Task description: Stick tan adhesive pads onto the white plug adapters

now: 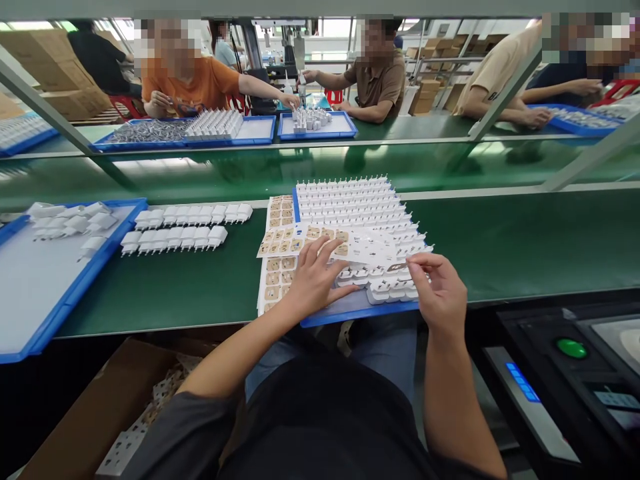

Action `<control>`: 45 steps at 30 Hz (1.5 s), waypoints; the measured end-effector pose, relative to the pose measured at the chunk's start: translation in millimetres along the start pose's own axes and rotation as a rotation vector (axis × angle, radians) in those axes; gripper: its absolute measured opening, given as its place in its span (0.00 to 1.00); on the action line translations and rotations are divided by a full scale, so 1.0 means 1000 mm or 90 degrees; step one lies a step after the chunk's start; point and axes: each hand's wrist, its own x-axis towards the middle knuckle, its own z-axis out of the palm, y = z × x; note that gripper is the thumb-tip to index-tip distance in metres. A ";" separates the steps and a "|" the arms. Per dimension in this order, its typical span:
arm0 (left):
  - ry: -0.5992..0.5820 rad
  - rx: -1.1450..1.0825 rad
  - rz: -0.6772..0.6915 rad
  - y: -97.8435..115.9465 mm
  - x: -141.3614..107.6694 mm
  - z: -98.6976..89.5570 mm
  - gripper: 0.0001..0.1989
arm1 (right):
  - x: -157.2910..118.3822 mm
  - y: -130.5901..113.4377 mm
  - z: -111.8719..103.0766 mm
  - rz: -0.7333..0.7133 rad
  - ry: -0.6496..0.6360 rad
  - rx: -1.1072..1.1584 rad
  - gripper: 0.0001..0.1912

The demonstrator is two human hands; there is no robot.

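In the centre of the frame, the left hand (317,277) lies palm down with its fingers spread apart, the fingertips on a white backing sheet with tan, rounded-square stickers (327,240). The stickers fill the sheet's left part; its right part shows bare white backing with small dark marks. The right hand (440,287), right of centre, has thumb and fingers pinched together on a small, thin brown cut-out piece (399,267), held just over the white plastic blocks with thin metal pins (350,200). These blocks stand in close rows in a blue-rimmed tray with a pale base (360,315), and the sheet lies across part of them. More white sheets of tan stickers (274,280) lie at the tray's left side, partly under the upper sheet.

On the green tabletop (200,293), left of centre, are two rows of white pronged plastic housings (187,235). At the left edge, another blue-rimmed tray (40,293) holds a loose heap of similar white housings (70,220).

An open brown cardboard box (115,393) with used sheets sits at lower left; a black machine with a green button (570,348) is at lower right. Across the top, people work at further blue trays (317,132).
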 end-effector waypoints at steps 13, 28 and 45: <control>0.067 -0.622 -0.308 0.014 -0.038 -0.031 0.18 | -0.066 -0.040 0.027 0.060 -0.273 0.305 0.03; 0.090 -0.729 -0.372 0.028 -0.103 -0.033 0.19 | -0.080 -0.057 0.061 0.086 -0.351 0.360 0.02; 0.145 -0.396 -0.242 0.032 -0.099 -0.045 0.21 | -0.073 -0.067 0.071 0.255 -0.254 0.336 0.03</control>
